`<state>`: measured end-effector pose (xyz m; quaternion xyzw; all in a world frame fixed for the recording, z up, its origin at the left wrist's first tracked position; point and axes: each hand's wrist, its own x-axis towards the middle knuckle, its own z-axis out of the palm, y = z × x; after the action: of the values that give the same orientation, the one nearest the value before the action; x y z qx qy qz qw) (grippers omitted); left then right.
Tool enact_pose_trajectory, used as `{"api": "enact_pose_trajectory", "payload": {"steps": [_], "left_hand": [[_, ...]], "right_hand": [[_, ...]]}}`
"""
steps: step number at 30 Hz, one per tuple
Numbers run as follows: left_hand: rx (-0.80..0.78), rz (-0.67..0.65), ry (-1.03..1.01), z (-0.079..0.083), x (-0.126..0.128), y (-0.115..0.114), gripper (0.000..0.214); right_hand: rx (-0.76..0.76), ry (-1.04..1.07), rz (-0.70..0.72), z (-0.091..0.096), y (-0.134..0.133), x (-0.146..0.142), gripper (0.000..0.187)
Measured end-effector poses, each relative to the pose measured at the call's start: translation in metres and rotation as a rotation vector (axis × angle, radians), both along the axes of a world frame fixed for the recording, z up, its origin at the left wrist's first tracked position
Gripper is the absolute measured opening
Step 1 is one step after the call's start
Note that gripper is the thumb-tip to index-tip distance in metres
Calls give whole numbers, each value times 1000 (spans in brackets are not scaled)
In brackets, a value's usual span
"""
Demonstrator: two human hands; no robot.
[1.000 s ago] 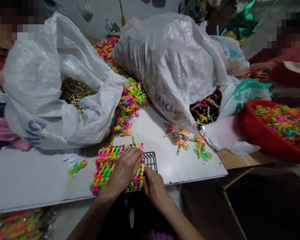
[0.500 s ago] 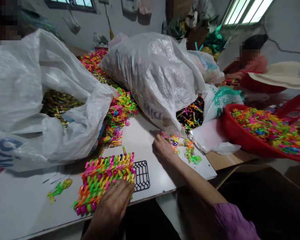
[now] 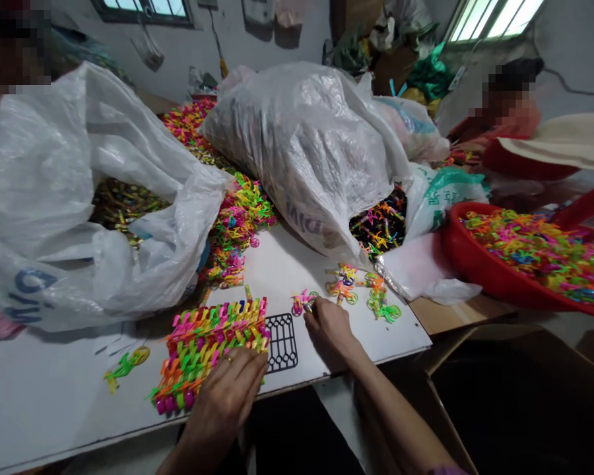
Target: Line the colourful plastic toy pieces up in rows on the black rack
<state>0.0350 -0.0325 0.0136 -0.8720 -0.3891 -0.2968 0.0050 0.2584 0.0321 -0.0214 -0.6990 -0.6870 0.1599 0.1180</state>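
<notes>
My left hand (image 3: 232,389) lies curved over the lower right part of a block of bright plastic pieces (image 3: 212,323), lined up in tight rows. Its fingers are close together on the pieces, and the thumb is hidden. A black plastic grid (image 3: 282,342) sticks out from the right side of the rows. My right hand (image 3: 330,328) is closed at the fingertips on a small pink plastic bicycle-like toy (image 3: 301,301), low over the white table. Several similar toys (image 3: 345,284) lie just beyond that hand. A green and yellow one (image 3: 127,366) lies left of the rows.
White sacks (image 3: 301,152) of small parts stand across the table (image 3: 277,257), with a heap of coloured pieces (image 3: 235,231) between them. A full red basin (image 3: 455,264) stands at right, above an open cardboard box (image 3: 440,376). Another person (image 3: 515,112) sits at the far right.
My right hand has drawn back toward me from the sack's edge, bringing the pink toy onto the bare table. My left hand stays on the rows. The view has shifted slightly.
</notes>
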Motion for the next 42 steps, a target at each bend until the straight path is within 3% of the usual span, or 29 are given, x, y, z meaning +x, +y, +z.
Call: {"api": "enact_pose_trajectory", "payload": {"steps": [4, 6, 10, 12, 15, 19, 24, 28, 31, 33, 36, 38, 40, 42], "left_hand": [[0, 180, -176, 25, 3, 24, 16], [-54, 214, -152, 30, 6, 41, 16], [-293, 58, 56, 18, 15, 63, 18], [-335, 30, 65, 9, 18, 65, 21], [-330, 37, 18, 3, 17, 63, 20], [-331, 29, -35, 3, 12, 62, 22], [-247, 77, 22, -1, 13, 63, 16], [-192, 69, 40, -8, 15, 61, 17], [-179, 46, 11, -12, 16, 56, 16], [-179, 50, 0, -12, 17, 53, 16], [-192, 65, -6, -11, 17, 52, 16], [-202, 72, -18, -10, 18, 52, 16], [-207, 79, -33, -9, 19, 52, 15], [-216, 90, -46, -8, 19, 52, 14]], "right_hand": [[25, 537, 75, -2, 7, -24, 12], [72, 703, 111, -8, 3, -38, 5], [117, 803, 88, -25, -3, -58, 4], [118, 830, 90, -30, -3, -62, 7], [128, 758, 178, -34, -1, -61, 10], [123, 510, 283, -33, -3, -60, 19], [82, 235, 308, -25, -2, -69, 24], [41, 293, 385, -25, 3, -62, 17], [-12, 412, 480, -19, 12, -33, 16], [24, 345, 391, -5, 27, -5, 20], [62, 25, 102, 21, 56, 33, 26], [54, -67, 38, 32, 67, 44, 27], [52, -35, 101, 34, 63, 37, 28], [41, 96, 293, 23, 45, 16, 26]]}}
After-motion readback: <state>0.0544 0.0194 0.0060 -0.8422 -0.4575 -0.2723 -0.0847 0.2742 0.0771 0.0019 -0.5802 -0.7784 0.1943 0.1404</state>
